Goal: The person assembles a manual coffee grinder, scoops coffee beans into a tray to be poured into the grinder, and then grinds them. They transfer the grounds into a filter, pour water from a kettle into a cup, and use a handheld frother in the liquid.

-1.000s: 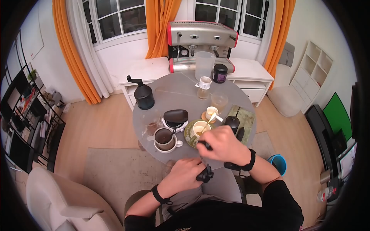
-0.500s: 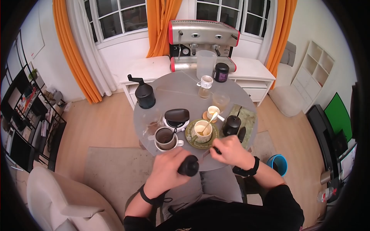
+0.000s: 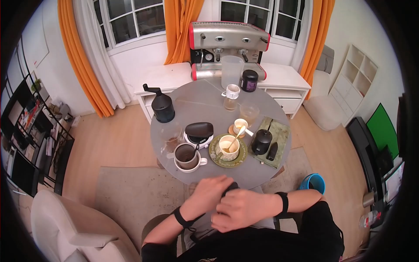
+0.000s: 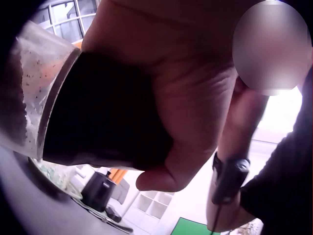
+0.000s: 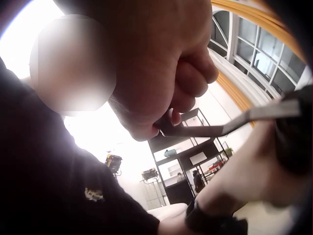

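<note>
My left hand [image 3: 207,197] grips the dark body of a hand coffee grinder [image 4: 105,110], which lies tilted. Its clear container [image 4: 41,81], with dark grounds inside, shows in the left wrist view. My right hand [image 3: 248,209] curls round the end of the grinder's metal crank arm [image 5: 210,131]; the knob is hidden in the fist. Both hands are close together over the lap, in front of the table edge. Beyond them, a cream cup [image 3: 228,147] with a gold spoon stands on a green saucer [image 3: 231,163].
On the round grey table [image 3: 200,96] stand a crank-topped black canister [image 3: 163,109], a scale [image 3: 205,142] bearing a black object, a dark cup [image 3: 185,157] inside a white cup, and a black pot [image 3: 262,142] on a green cloth. An espresso machine [image 3: 229,39] stands behind.
The right hand has circled with the crank, from above the left hand, out to the right, then back toward the body. The left hand rose with the grinder, then came down again.
</note>
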Available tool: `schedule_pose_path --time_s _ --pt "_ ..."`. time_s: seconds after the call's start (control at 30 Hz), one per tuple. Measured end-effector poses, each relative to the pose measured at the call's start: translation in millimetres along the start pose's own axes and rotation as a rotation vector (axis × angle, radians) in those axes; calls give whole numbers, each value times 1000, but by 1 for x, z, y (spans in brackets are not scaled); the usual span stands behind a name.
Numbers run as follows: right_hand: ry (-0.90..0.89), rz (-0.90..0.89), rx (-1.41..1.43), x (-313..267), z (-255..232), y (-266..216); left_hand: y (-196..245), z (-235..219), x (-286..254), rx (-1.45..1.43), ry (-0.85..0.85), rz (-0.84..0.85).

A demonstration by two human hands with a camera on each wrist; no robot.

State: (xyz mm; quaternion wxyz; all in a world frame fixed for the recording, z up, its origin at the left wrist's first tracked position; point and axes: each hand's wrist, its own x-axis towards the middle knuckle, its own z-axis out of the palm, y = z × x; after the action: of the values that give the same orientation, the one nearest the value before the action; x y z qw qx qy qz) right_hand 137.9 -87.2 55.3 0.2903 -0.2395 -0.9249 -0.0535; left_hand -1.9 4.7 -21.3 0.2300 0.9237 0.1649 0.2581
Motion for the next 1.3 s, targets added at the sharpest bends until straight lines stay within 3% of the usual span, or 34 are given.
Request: schedule_pose_path --time_s 0.07,0.1,0.17,0.2,0.33,0.5,0.53,0.57,0.6,0.63,0.67,0.77,0.9,0.97,1.03,1.1,1.3 --pt "32 61 -53 8 -12 18 -2 14 -6 -373 71 182" --pt "-11 128 -100 7 -19 27 0 14 -6 -373 72 182" --pt "-55 194 -148 4 -31 45 15 1 -3 -130 -116 180" --pt "7 281 -149 3 -36 53 18 -7 -1 -68 -242 110" --pt "95 509 -153 -18 -40 80 24 -34 1 -237 -217 148" --pt "93 646 28 -44 -29 89 15 -58 -2 -500 -218 21" --pt "95 773 124 -46 -30 87 12 -53 -4 -493 -78 51" --pt "97 899 220 -46 -31 86 10 -49 -5 -492 -77 50" --pt "97 898 221 -46 -29 88 8 -44 -5 -644 0 -52" --pt "266 820 134 -47 -26 91 5 -39 -5 -794 77 -154" --pt "433 737 45 -47 -25 93 2 -34 -3 -893 47 -229" --pt "502 649 -294 -40 -30 84 -4 -16 0 -934 135 -272" --pt "323 553 -258 -28 -31 53 -8 0 5 -924 219 -289" --pt "79 619 125 -18 -24 41 -2 1 10 -890 228 -258" --pt "139 539 23 -15 -13 40 -2 2 9 -857 232 -230" --pt "68 674 -24 -14 -9 38 -6 7 6 -696 186 -192" --pt "124 743 3 -16 -1 41 -7 11 7 -634 139 -225"
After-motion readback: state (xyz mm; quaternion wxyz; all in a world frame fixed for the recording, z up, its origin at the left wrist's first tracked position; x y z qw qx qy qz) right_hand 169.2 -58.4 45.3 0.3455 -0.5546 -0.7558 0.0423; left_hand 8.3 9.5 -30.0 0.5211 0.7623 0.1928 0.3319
